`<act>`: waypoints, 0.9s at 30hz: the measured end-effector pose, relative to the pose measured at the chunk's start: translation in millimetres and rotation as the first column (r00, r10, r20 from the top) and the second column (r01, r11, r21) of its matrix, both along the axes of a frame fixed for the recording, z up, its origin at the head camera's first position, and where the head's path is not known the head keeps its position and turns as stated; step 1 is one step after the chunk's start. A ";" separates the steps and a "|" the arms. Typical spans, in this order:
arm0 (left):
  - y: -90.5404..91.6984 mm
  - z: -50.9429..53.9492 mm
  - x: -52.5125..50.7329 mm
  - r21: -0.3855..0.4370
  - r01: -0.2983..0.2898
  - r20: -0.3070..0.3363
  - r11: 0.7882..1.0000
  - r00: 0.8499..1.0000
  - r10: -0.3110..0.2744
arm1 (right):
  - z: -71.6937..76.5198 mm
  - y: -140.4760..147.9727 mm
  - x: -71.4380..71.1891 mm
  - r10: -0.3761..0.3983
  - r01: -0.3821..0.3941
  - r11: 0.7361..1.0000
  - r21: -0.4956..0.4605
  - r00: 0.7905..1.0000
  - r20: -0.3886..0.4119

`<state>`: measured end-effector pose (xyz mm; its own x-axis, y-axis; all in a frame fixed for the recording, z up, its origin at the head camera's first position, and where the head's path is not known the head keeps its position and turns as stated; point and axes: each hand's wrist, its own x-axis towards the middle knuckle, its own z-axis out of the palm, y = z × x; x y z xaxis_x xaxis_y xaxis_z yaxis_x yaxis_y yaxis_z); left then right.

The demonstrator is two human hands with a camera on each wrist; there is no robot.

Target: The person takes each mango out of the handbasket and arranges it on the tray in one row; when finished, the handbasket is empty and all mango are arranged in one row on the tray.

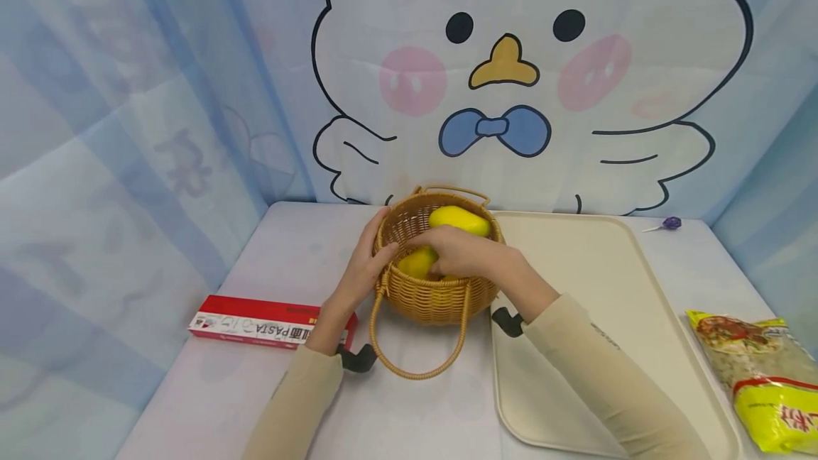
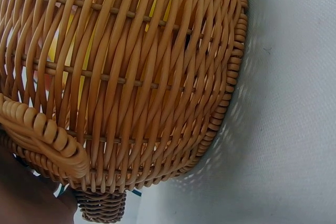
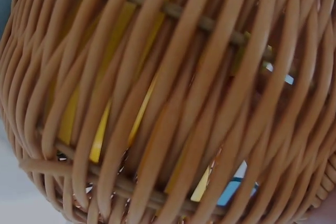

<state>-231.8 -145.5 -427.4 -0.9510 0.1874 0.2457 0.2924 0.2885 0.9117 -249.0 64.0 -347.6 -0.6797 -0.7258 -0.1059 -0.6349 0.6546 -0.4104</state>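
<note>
A round wicker basket (image 1: 434, 300) stands on the table with its handles folded outward; several smooth yellow fruits shaped like mangoes lie inside. My left hand (image 1: 367, 265) holds the basket's left rim, thumb over the edge. Reaching inside, my right hand (image 1: 456, 254) has its fingers and thumb about one yellow fruit (image 1: 417, 263), with the fingertips partly hidden. Another yellow fruit (image 1: 459, 220) rests beyond that hand. In the left wrist view the basket's weave (image 2: 136, 77) fills most of the picture; through the weave (image 3: 173, 103) in the right wrist view, yellow shows.
On the right lies a beige tray (image 1: 575, 375), its left edge close by the basket. A red and white pasta box (image 1: 255, 321) is under my left wrist. Farther right are a purple lollipop (image 1: 671, 223) and a yellow-ended food bag (image 1: 760, 382). A cartoon curtain (image 1: 511, 183) hangs behind.
</note>
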 end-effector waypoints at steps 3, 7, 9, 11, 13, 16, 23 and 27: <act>-0.6 0.5 0.3 0.006 0.003 0.000 1.000 1.000 -0.003 | -0.8 -1.6 -1.5 0.011 -0.011 1.000 0.008 1.000 0.015; -0.9 1.0 0.2 0.019 0.017 -0.002 1.000 1.000 -0.017 | -4.0 -2.6 -4.2 0.020 -0.021 1.000 0.018 1.000 0.022; -0.7 0.9 -0.1 0.030 0.029 -0.004 0.999 1.000 -0.029 | -5.3 -2.9 -5.2 0.018 -0.019 1.000 0.020 0.999 0.028; -0.4 1.0 -0.1 0.036 0.031 -0.004 0.999 1.000 -0.031 | -5.9 -3.1 -5.9 0.015 -0.016 1.000 0.019 0.999 0.033; 0.2 0.7 -0.2 0.032 0.024 0.000 0.999 1.000 -0.024 | -6.2 -2.6 -6.4 0.014 -0.015 1.000 0.017 0.999 0.031; 1.6 1.2 0.7 0.016 0.008 -0.003 1.000 1.000 -0.008 | -5.4 -0.6 -6.2 0.013 -0.013 1.000 0.003 1.000 0.024; 3.2 0.3 1.0 0.010 -0.013 -0.005 1.000 1.000 0.013 | 0.2 7.3 -2.8 0.008 -0.008 1.000 -0.028 1.000 -0.004; 3.6 0.1 1.1 0.020 -0.022 -0.002 1.000 1.000 0.022 | 4.5 14.3 -0.4 -0.003 0.004 0.998 -0.063 1.000 0.014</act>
<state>-230.7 -141.8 -427.3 -0.9542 0.1619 0.2514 0.2884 0.2769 0.9166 -249.4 78.3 -343.2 -0.6811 -0.7289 -0.0696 -0.6267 0.6295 -0.4592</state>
